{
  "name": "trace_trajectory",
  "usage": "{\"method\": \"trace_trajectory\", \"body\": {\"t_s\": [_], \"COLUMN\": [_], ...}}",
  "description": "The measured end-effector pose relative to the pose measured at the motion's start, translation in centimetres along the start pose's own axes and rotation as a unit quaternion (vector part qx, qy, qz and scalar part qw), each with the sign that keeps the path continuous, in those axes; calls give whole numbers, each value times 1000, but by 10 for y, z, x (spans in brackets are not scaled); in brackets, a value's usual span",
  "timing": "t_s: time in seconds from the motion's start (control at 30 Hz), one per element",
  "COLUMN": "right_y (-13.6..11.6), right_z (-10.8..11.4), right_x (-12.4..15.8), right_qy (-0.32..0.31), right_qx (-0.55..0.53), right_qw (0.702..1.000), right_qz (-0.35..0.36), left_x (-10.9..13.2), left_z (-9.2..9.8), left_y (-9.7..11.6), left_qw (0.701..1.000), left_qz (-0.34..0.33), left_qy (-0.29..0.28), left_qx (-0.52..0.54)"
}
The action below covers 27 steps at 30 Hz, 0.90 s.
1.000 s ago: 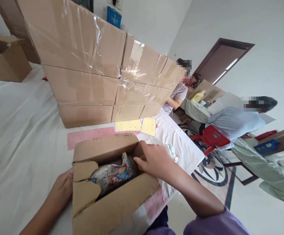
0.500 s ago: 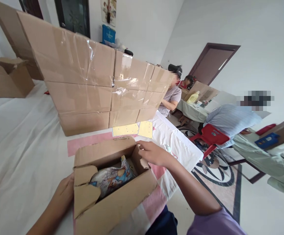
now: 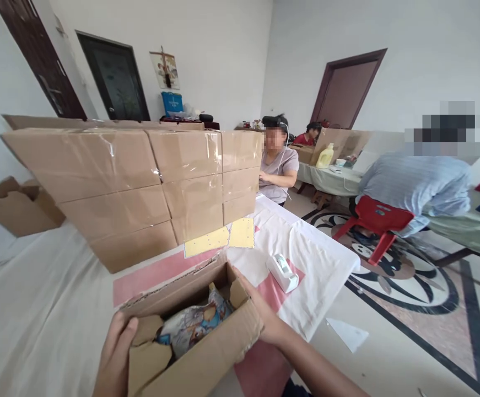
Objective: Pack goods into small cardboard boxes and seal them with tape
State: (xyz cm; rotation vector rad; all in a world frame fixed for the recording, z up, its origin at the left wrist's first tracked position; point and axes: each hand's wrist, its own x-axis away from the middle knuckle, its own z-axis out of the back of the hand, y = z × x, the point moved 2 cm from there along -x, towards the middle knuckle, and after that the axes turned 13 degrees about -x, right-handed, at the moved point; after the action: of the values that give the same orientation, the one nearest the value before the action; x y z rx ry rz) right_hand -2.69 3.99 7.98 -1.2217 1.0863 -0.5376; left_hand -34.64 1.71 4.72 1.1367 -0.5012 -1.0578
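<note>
An open cardboard box (image 3: 206,369) is in front of me, its end flaps folded inward. Inside lies a crumpled plastic bag (image 3: 194,328) with a colourful cartoon print; what it contains is hidden. My left hand (image 3: 116,342) grips the box's left end, thumb over the edge beside the flaps. At the opposite end my right hand (image 3: 262,314) clasps the outer wall, most of its fingers hidden behind the cardboard. Just right of this hand a white tape dispenser (image 3: 282,273) lies on the pink-and-white tablecloth (image 3: 240,270).
Beyond the box stands a tall taped cardboard divider (image 3: 136,193), with yellow pieces (image 3: 206,241) at its foot. Another open carton (image 3: 20,207) is far left. A person (image 3: 281,160) is behind the divider; another sits on a red chair (image 3: 382,218) to the right.
My view has swung up and levelled, showing the tape dispenser fully. My right hand has gone from the box's far right corner to its outer right end; my left thumb now hooks over the edge.
</note>
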Motion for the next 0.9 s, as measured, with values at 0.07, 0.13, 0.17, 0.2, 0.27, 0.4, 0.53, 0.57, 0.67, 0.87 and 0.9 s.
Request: {"method": "trace_trajectory", "body": {"t_s": [0.07, 0.13, 0.17, 0.2, 0.27, 0.4, 0.53, 0.57, 0.67, 0.87, 0.9], "right_y": [4, 7, 9, 11, 17, 27, 29, 28, 26, 21, 21], "right_z": [3, 7, 8, 8, 8, 9, 10, 10, 11, 11, 11], "right_x": [-10, -21, -26, -31, -39, -47, -52, -54, -57, -57, -56], "right_qy": [52, 91, 104, 117, 149, 221, 234, 234, 235, 221, 219], "right_qx": [-16, -21, -23, -26, -33, -30, -2, 3, 3, -30, -30], "right_qw": [998, 995, 993, 991, 988, 975, 972, 972, 972, 975, 975], "right_qz": [29, 47, 53, 54, 35, -11, -21, -20, -11, -9, -11], "left_x": [-4, -14, -20, -26, -36, -38, -30, -28, -26, -26, -26], "left_z": [-12, -24, -29, -34, -42, -51, -49, -49, -50, -53, -52], "left_y": [11, 17, 18, 17, 11, -2, -9, -9, -10, -32, -40], "left_qw": [999, 995, 990, 986, 983, 985, 985, 986, 986, 990, 992], "left_qz": [-6, -34, -52, -66, -82, -98, -87, -82, -75, -64, -57], "left_qy": [0, -19, -23, -19, -3, -19, -18, -18, -12, 17, 31], "left_qx": [33, 95, 126, 149, 164, 142, 148, 147, 148, 123, 108]}}
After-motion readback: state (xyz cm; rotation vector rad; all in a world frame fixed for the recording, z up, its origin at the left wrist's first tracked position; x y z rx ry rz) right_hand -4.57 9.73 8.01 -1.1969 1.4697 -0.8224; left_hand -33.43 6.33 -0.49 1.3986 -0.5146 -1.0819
